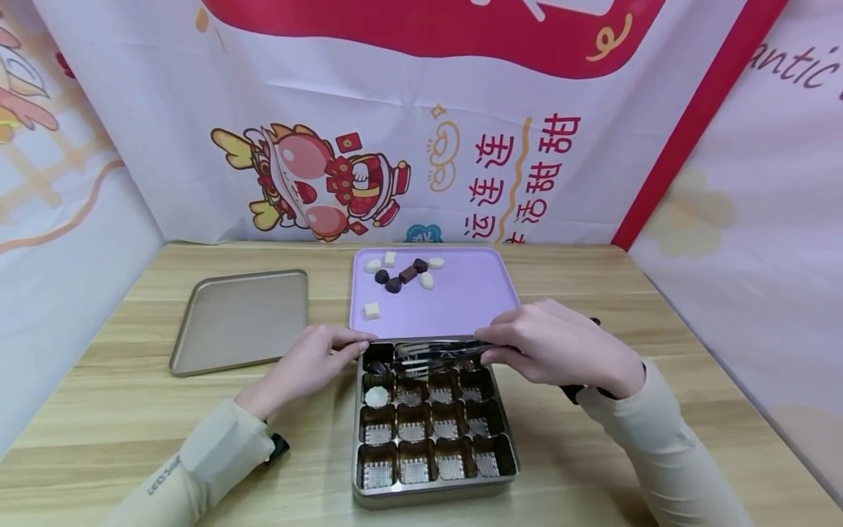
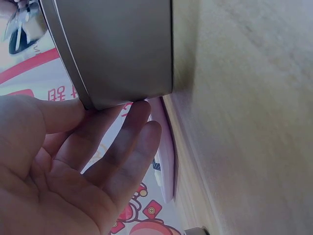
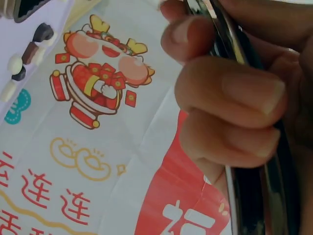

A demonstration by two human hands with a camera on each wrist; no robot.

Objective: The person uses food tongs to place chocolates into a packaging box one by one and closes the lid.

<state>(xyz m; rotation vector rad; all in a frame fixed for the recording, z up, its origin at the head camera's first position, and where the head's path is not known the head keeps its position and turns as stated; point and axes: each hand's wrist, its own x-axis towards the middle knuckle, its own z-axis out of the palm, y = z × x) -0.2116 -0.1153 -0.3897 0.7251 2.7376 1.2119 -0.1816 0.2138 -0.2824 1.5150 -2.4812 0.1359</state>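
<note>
My right hand [image 1: 556,344] grips metal tongs [image 1: 454,350] with dark handles. The tongs' tips are over the back row of a square metal tin [image 1: 435,498] with a brown divided insert. Whether they hold a piece I cannot tell. At the tin's back left corner, my left hand [image 1: 323,359] pinches the edge between thumb and fingers, also seen in the left wrist view on the tin wall [image 2: 117,54]. A dark chocolate [image 1: 378,368] sits in the back left compartment, and a white chocolate [image 1: 377,396] in the one in front of it. Another dark piece [image 1: 467,364] shows at the back right.
Behind the tin lies a lilac tray [image 1: 461,293] with several dark and white chocolates, including a white square [image 1: 372,311] near its left side. A shallow metal lid [image 1: 246,318] lies on the wooden table at the left. A printed cloth [image 1: 395,88] hangs behind.
</note>
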